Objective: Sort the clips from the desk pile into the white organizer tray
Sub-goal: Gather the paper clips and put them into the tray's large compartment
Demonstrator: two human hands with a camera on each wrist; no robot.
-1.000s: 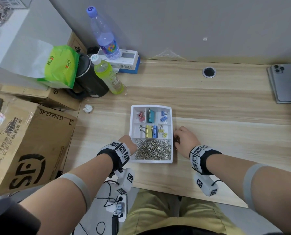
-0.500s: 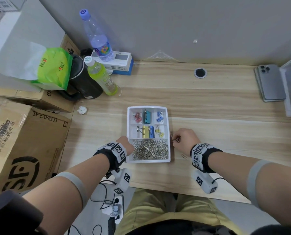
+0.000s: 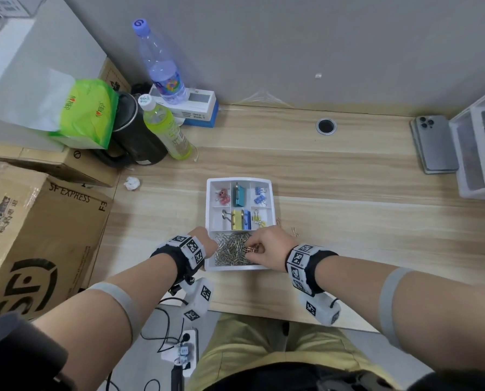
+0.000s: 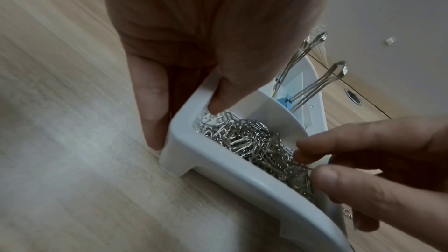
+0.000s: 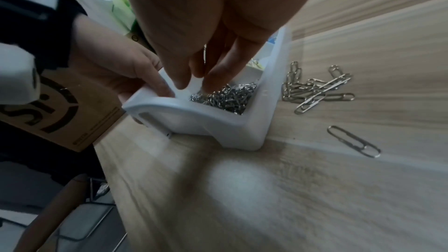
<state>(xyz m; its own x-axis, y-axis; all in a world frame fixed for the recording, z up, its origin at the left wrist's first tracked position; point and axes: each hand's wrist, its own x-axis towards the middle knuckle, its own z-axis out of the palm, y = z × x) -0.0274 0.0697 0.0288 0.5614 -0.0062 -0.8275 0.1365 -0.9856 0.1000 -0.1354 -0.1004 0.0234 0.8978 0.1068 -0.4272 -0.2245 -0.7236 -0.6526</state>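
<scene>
The left hand (image 3: 204,240) grips the near-left corner of the tray (image 3: 210,213) — thumb hooked over the rim into the paperclip compartment, a finger (image 4: 151,102) pressed straight down along the outer wall to the desk (image 3: 348,221). Its forearm comes in from the lower left, wrist just beside the tray.

The right hand (image 3: 266,248) hangs over the near compartment, forearm reaching in from the lower right, palm down and fingers pointing down into the heap of silver paperclips (image 3: 231,248). Thumb and fingertips (image 4: 339,177) are drawn close together with a few clips between them at the heap's surface; in the head view a small coppery bunch shows at the fingertips. The pinch looks light.

The tray sits flat on the desk in front of the person. Its long near compartment holds the paperclips; the smaller ones behind hold binder clips (image 3: 239,193) in pink, teal, blue and yellow, two of them standing with wire handles up.

On the desk just right of the tray lies a small loose pile (image 5: 315,87) of paperclips, close to its wall, and one single clip (image 5: 352,144) lies apart from it, nearer the person.
</scene>
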